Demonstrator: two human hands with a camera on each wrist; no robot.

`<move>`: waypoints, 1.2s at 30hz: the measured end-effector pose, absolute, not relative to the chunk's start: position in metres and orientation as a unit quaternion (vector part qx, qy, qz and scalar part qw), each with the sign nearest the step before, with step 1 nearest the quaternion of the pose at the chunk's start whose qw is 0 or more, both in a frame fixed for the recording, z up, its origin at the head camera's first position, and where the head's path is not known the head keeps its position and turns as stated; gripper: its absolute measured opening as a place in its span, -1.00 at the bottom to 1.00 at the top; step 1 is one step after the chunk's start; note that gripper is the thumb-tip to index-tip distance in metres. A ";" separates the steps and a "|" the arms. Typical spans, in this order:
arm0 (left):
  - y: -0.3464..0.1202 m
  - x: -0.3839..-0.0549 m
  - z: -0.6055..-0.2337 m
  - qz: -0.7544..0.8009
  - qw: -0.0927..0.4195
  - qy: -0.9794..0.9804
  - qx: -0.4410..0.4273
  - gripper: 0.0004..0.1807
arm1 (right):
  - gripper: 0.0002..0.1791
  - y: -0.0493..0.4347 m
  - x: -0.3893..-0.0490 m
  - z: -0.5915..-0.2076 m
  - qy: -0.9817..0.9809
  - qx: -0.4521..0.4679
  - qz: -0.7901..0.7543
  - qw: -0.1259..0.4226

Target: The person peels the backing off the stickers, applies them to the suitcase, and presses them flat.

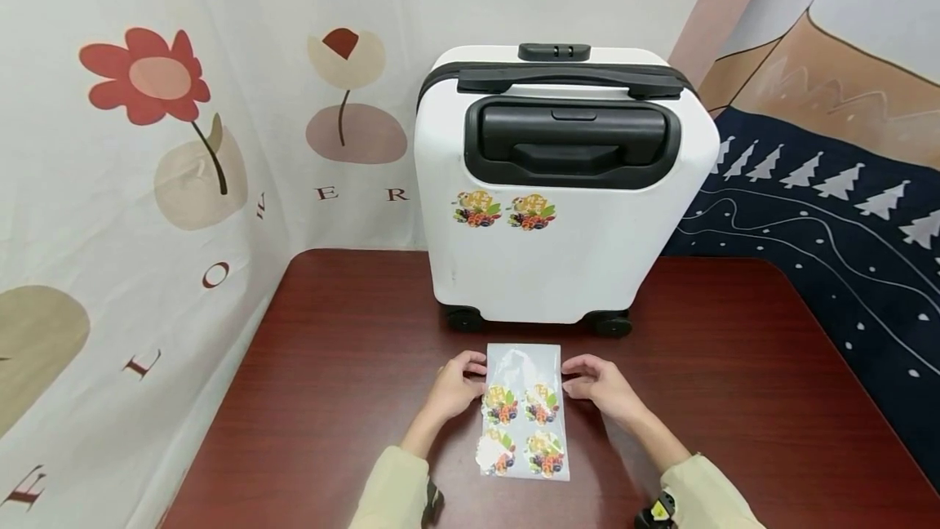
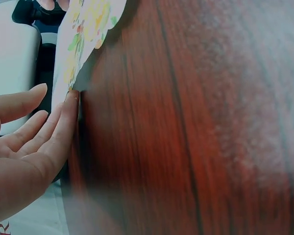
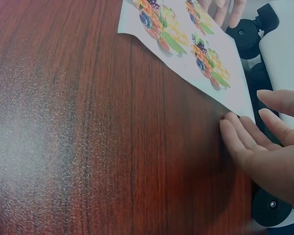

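A white suitcase [image 1: 536,268] stands upright toward the back of a dark red-brown table [image 1: 345,366]. Just in front of it, between a person's left hand [image 1: 451,390] and right hand [image 1: 605,390], a pale, glossy sheet [image 1: 520,431] lies on the table, carrying four colourful fruit stickers [image 1: 542,405] in two rows of two. The lower-left one looks washed out by glare and seems to poke past the sheet's edge; whether its rim is lifted, I cannot tell.

The left hand touches the sheet's left edge and the right hand its right edge. Neither pinches it: the fingers are fairly straight and the thumbs held apart, so the grip is wide and loose, a light touch from each side.

I would call the work partly done. Two matching stickers are already on the suitcase, side by side on the upper left of its front as I face it. The four on the sheet appear to be what is left. To the right of that pair, and below it, the suitcase's front carries no stickers.
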State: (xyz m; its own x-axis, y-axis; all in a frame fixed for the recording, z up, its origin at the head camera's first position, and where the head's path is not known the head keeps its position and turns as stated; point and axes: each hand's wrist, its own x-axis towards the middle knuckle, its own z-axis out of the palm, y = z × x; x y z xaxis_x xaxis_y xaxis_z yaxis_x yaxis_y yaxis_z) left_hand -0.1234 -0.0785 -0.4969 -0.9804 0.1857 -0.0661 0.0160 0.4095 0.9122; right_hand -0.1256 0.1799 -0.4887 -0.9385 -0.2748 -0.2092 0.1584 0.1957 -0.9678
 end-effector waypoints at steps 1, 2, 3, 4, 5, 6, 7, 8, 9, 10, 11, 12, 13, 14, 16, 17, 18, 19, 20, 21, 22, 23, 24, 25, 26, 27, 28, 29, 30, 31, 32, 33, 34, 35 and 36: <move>-0.079 -0.123 -0.497 0.541 0.078 0.835 0.058 -0.60 | -0.62 0.180 -0.125 -0.489 0.751 -0.038 -0.637 0.171; -0.079 -0.123 -0.497 0.544 0.079 0.834 0.056 -0.59 | -0.61 0.179 -0.125 -0.489 0.748 -0.038 -0.640 0.172; -0.079 -0.123 -0.497 0.547 0.079 0.832 0.053 -0.58 | -0.61 0.179 -0.125 -0.489 0.747 -0.038 -0.641 0.172; -0.079 -0.123 -0.498 0.550 0.079 0.830 0.050 -0.58 | -0.61 0.179 -0.124 -0.489 0.748 -0.038 -0.641 0.171; -0.079 -0.123 -0.498 0.554 0.080 0.827 0.047 -0.57 | -0.62 0.178 -0.124 -0.489 0.748 -0.034 -0.641 0.168; -0.079 -0.123 -0.498 0.559 0.079 0.824 0.045 -0.57 | -0.63 0.177 -0.124 -0.489 0.750 -0.032 -0.640 0.165; -0.079 -0.123 -0.498 0.564 0.079 0.821 0.043 -0.57 | -0.64 0.177 -0.123 -0.489 0.752 -0.031 -0.638 0.163; -0.079 -0.122 -0.498 0.569 0.079 0.818 0.040 -0.57 | -0.64 0.177 -0.124 -0.489 0.753 -0.032 -0.637 0.162; -0.079 -0.122 -0.499 0.572 0.079 0.815 0.039 -0.57 | -0.65 0.176 -0.123 -0.489 0.754 -0.029 -0.637 0.160; -0.079 -0.122 -0.498 0.574 0.079 0.814 0.037 -0.58 | -0.65 0.176 -0.123 -0.488 0.753 -0.027 -0.639 0.158; -0.080 -0.122 -0.498 0.576 0.078 0.813 0.035 -0.59 | -0.65 0.176 -0.123 -0.488 0.752 -0.025 -0.640 0.156; -0.080 -0.122 -0.497 0.576 0.078 0.813 0.032 -0.60 | -0.65 0.176 -0.123 -0.488 0.750 -0.025 -0.642 0.157; -0.080 -0.122 -0.497 0.574 0.076 0.815 0.031 -0.63 | -0.64 0.176 -0.123 -0.488 0.748 -0.025 -0.645 0.157; -0.080 -0.121 -0.496 0.572 0.075 0.816 0.029 -0.65 | -0.64 0.176 -0.123 -0.487 0.746 -0.025 -0.647 0.157; -0.080 -0.121 -0.495 0.571 0.076 0.817 0.025 -0.70 | -0.64 0.176 -0.123 -0.486 0.746 -0.028 -0.646 0.157; -0.080 -0.121 -0.494 0.571 0.077 0.817 0.023 -0.73 | -0.65 0.176 -0.123 -0.485 0.747 -0.028 -0.646 0.156; -0.080 -0.121 -0.493 0.571 0.076 0.817 0.023 -0.75 | -0.65 0.176 -0.123 -0.484 0.749 -0.029 -0.644 0.154; -0.080 -0.122 -0.492 0.572 0.076 0.816 0.023 -0.78 | -0.65 0.176 -0.123 -0.483 0.751 -0.030 -0.642 0.152; -0.080 -0.122 -0.491 0.576 0.077 0.813 0.023 -0.79 | -0.66 0.175 -0.123 -0.481 0.753 -0.031 -0.640 0.150; -0.080 -0.122 -0.489 0.580 0.076 0.811 0.023 -0.81 | -0.66 0.175 -0.124 -0.480 0.756 -0.031 -0.638 0.146; -0.080 -0.123 -0.487 0.583 0.074 0.808 0.024 -0.82 | -0.66 0.175 -0.124 -0.478 0.758 -0.032 -0.636 0.141; -0.080 -0.123 -0.486 0.587 0.071 0.806 0.027 -0.82 | -0.66 0.175 -0.124 -0.475 0.760 -0.032 -0.635 0.136; -0.081 -0.123 -0.484 0.591 0.067 0.803 0.032 -0.83 | -0.67 0.175 -0.125 -0.473 0.760 -0.034 -0.635 0.133; -0.081 -0.123 -0.482 0.596 0.065 0.800 0.034 -0.83 | -0.67 0.175 -0.125 -0.470 0.760 -0.035 -0.636 0.129; -0.081 -0.124 -0.480 0.601 0.062 0.796 0.036 -0.83 | -0.67 0.175 -0.126 -0.468 0.760 -0.038 -0.636 0.126; -0.081 -0.124 -0.477 0.606 0.060 0.793 0.037 -0.83 | -0.68 0.175 -0.126 -0.465 0.760 -0.040 -0.637 0.123; -0.081 -0.123 -0.475 0.611 0.058 0.789 0.040 -0.83 | -0.69 0.175 -0.127 -0.463 0.761 -0.044 -0.637 0.120; -0.081 -0.123 -0.472 0.617 0.058 0.784 0.042 -0.83 | -0.69 0.175 -0.127 -0.460 0.761 -0.047 -0.636 0.118; -0.081 -0.123 -0.470 0.623 0.058 0.779 0.043 -0.83 | -0.69 0.175 -0.127 -0.458 0.762 -0.049 -0.636 0.116; -0.080 -0.121 -0.462 0.627 0.060 0.775 0.040 -0.83 | -0.70 0.176 -0.128 -0.456 0.763 -0.053 -0.635 0.113; -0.080 -0.120 -0.459 0.633 0.062 0.771 0.039 -0.83 | -0.70 0.176 -0.128 -0.454 0.763 -0.058 -0.634 0.111; -0.079 -0.118 -0.452 0.637 0.063 0.767 0.039 -0.83 | -0.70 0.176 -0.128 -0.452 0.764 -0.061 -0.634 0.108; -0.078 -0.116 -0.445 0.640 0.065 0.765 0.038 -0.83 | -0.71 0.176 -0.129 -0.451 0.765 -0.064 -0.633 0.105; -0.078 -0.115 -0.439 0.643 0.067 0.762 0.036 -0.83 | -0.71 0.176 -0.129 -0.449 0.765 -0.066 -0.632 0.102; -0.077 -0.114 -0.434 0.645 0.068 0.760 0.035 -0.83 | -0.71 0.176 -0.129 -0.448 0.766 -0.067 -0.632 0.100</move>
